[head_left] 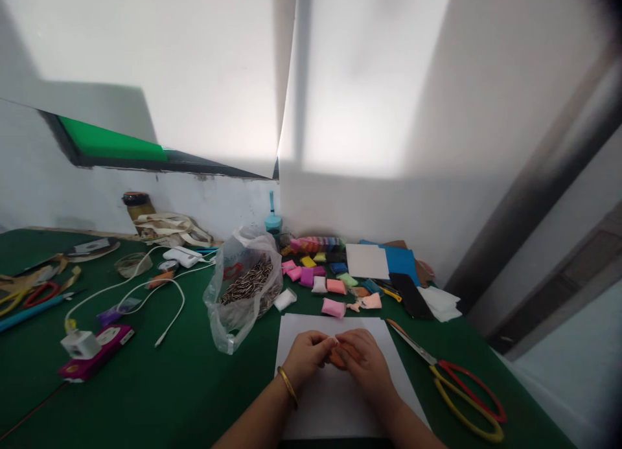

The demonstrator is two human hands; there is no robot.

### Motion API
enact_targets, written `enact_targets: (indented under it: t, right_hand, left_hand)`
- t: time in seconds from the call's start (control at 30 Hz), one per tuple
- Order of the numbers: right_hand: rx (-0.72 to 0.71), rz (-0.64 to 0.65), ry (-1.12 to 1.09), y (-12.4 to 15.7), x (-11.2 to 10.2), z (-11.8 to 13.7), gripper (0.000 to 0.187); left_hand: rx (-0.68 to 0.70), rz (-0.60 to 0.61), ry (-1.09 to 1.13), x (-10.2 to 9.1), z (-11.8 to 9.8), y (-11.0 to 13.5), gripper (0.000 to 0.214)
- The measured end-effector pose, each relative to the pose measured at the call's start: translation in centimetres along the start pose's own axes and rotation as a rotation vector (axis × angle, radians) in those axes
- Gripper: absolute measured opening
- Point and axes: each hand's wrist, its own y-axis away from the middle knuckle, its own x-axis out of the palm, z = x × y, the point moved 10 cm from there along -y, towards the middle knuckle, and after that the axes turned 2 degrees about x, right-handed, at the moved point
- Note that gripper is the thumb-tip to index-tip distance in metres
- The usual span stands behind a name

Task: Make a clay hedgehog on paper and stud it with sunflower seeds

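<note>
A small brown piece point(346, 356) is held over a white sheet point(330, 413), between the two hands. The right hand point(367, 363) has its thumb and fingers closed narrowly over the near face; the left hand point(306, 357) pinches at the left edge, though the fingers hide the exact contact. If the piece is soft, as it looks, too hard a squeeze could dent or tear it, and uneven pulling between the hands could bend it out of shape. A loosened pinch would probably only drop it onto the sheet just beneath. The sheet seems loose, so a dragging forearm could skew it. Just beyond both hands lies a pink packet point(334, 308), which a forward nudge could push. To the right hand's right, scissors point(432, 361) rest with blades pointing away on the worktop point(184, 397); a careless sideways sweep could catch them. Beyond the left hand's left, a plastic bag point(221, 329) gapes, so a knock might spill its metal pieces point(247, 284).
</note>
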Motion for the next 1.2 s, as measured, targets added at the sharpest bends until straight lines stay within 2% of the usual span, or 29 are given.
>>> enact_targets:
  t: [0.13,0.23,0.37,0.6,0.77,0.9,1.03,1.2]
  right_hand:
    - [-0.012,0.012,-0.006,0.0,0.3,-0.1,0.031]
    - [-0.021,0.057,0.004,-0.1,0.7,-0.1,0.026]
    - [0.012,0.058,0.003,-0.2,0.5,-0.2,0.022]
    - [0.040,0.018,0.034,-0.3,0.1,-0.2,0.019]
    - [-0.006,0.011,0.026,-0.3,0.4,-0.3,0.028]
    - [-0.047,0.072,0.012,-0.3,1.2,0.2,0.021]
    - [-0.012,0.048,0.015,-0.3,1.1,0.0,0.016]
    - [0.047,0.025,0.025,-0.2,0.8,-0.8,0.026]
  left_hand:
    - [-0.004,0.052,0.011,0.5,0.3,0.0,0.044]
    - [-0.025,0.064,0.087,0.8,0.6,0.1,0.052]
    - [-0.102,0.015,0.203,0.6,1.5,0.1,0.062]
    - [-0.091,0.005,0.013,0.1,1.2,0.0,0.042]
    - [-0.045,-0.006,-0.054,-0.1,0.4,0.1,0.044]
    - [0.009,0.005,-0.094,0.0,0.1,0.1,0.048]
    - [-0.006,-0.001,-0.107,0.1,0.1,0.1,0.044]
    - [-0.011,-0.048,-0.137,-0.2,-0.2,0.2,0.034]
